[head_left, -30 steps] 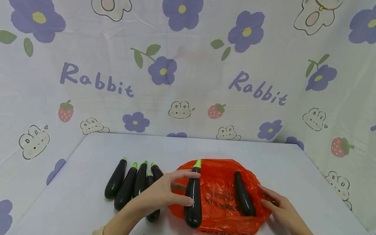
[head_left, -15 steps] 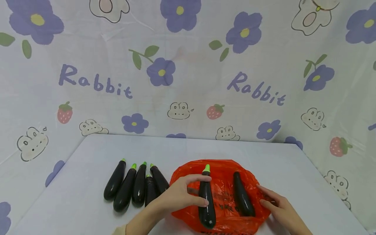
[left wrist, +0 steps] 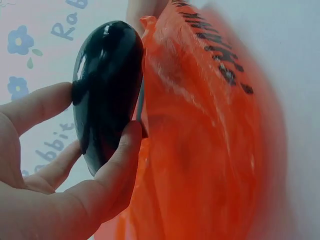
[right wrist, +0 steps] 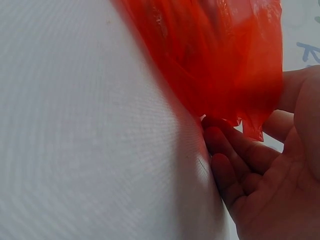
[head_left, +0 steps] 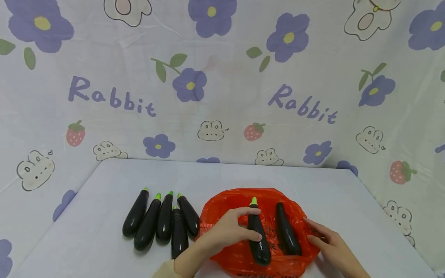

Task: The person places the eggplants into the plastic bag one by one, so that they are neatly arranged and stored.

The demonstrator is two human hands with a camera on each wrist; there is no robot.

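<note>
- Held eggplant (head_left: 263,251): dark, glossy, green stem end toward the worktop's far edge, fat end toward the near side; over the bag's opening, tilted. Depth inside, if any, cannot tell.
- Left hand (head_left: 229,229): grips this eggplant between thumb and fingers. Pale sleeve (head_left: 167,270) at the wrist.
- Red bag (head_left: 219,203): plastic, mouth spread wide, black print; on the near part of the worktop (head_left: 313,185), well apart from its far edge.
- Second eggplant (head_left: 287,231): lies in the bag, along the side toward the worktop's right edge.
- Right hand (head_left: 332,245): touches the bag's right rim; fingers partly hidden by plastic, cannot tell whether it pinches.
- Five more eggplants (head_left: 164,220): loose cluster between bag and worktop's left edge, stems toward the far edge; rightmost just beside the bag.
- Behind the far edge: white cloth (head_left: 222,106) printed with flowers, rabbits, strawberries, "Rabbit".
</note>
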